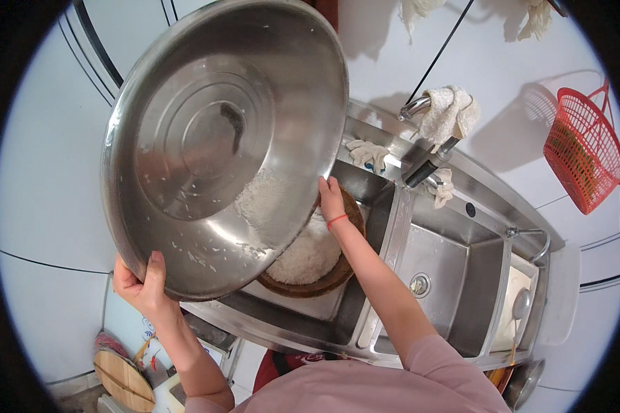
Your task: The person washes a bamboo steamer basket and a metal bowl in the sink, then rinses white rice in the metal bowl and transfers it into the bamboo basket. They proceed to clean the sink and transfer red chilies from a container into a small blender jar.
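A large stainless steel basin [206, 134] is held tilted above the left sink bowl. My left hand [147, 284] grips its lower left rim, thumb on the inside. At its right rim is my right hand [331, 199], fingers on the edge, with a red string around the wrist. White rice grains [261, 201] cling inside the basin, heaped towards its lower right side. Under the basin, a brown round container [354, 206] stands in the left sink bowl and holds a mound of white rice [310, 253]. The tilted basin hides part of that container.
The steel double sink [439, 268] has a faucet [416, 108] draped with a cloth [447, 113]. Gloves [368, 154] lie on its back ledge. A red plastic basket [586, 149] hangs at right. A ladle [522, 304] rests at the sink's right end; a round wooden board [124, 381] stands lower left.
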{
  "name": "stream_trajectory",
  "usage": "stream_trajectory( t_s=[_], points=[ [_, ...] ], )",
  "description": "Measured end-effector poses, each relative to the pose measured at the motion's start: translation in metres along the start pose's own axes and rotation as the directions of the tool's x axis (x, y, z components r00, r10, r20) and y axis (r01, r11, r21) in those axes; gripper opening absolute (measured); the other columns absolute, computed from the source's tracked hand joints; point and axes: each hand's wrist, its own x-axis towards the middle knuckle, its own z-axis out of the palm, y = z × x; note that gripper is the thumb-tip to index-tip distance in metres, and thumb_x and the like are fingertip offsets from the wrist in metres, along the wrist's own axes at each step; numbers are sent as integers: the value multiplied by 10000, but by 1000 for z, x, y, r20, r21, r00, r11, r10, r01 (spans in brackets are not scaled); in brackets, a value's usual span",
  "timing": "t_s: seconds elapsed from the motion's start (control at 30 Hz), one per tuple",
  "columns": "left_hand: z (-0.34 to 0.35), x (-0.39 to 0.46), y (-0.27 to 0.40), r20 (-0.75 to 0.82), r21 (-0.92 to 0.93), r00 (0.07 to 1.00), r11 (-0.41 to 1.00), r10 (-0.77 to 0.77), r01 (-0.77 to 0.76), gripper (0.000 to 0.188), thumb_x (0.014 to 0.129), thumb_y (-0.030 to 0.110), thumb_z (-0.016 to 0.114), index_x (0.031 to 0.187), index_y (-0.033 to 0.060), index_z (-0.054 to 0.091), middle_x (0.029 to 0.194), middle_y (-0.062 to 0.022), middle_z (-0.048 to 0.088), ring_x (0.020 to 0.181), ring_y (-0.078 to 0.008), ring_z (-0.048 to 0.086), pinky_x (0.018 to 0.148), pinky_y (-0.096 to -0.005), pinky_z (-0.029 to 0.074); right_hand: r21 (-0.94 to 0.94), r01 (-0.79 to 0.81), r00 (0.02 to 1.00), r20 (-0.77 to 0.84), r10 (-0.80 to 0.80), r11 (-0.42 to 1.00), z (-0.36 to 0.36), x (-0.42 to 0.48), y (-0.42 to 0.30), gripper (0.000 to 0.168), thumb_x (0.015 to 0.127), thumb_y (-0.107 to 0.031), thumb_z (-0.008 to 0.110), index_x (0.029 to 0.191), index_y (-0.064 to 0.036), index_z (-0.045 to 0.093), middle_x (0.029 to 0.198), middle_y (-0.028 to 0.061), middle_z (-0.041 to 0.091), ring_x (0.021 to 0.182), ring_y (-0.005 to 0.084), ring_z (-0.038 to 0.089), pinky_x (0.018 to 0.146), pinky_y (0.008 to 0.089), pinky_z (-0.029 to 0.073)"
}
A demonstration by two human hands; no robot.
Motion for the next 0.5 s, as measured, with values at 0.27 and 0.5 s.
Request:
stream_trajectory(
  t_s=[0.27, 0.5],
  points=[
    [-14, -2, -14, 29, -215, 995, 972, -91, 95, 220, 766, -27, 596, 983, -17, 627, 897, -33, 644, 751, -90, 567, 722, -220, 446, -554, 344, 870, -116, -479, 758, -32, -50, -73, 401, 888, -155, 622, 1216, 52, 519, 1177, 238, 570, 1051, 383, 554, 916, 398, 440],
    [-27, 5, -28, -21, -407, 981, 898, -193, 168, 239, 745, -12, 603, 983, -10, 626, 895, -57, 653, 769, -133, 607, 732, -245, 485, -307, 703, 709, 243, -662, 641, 29, -99, -174, 532, 919, -110, 579, 1397, 26, 392, 1436, 221, 417, 1337, 343, 400, 1116, 400, 300]
  ],
)
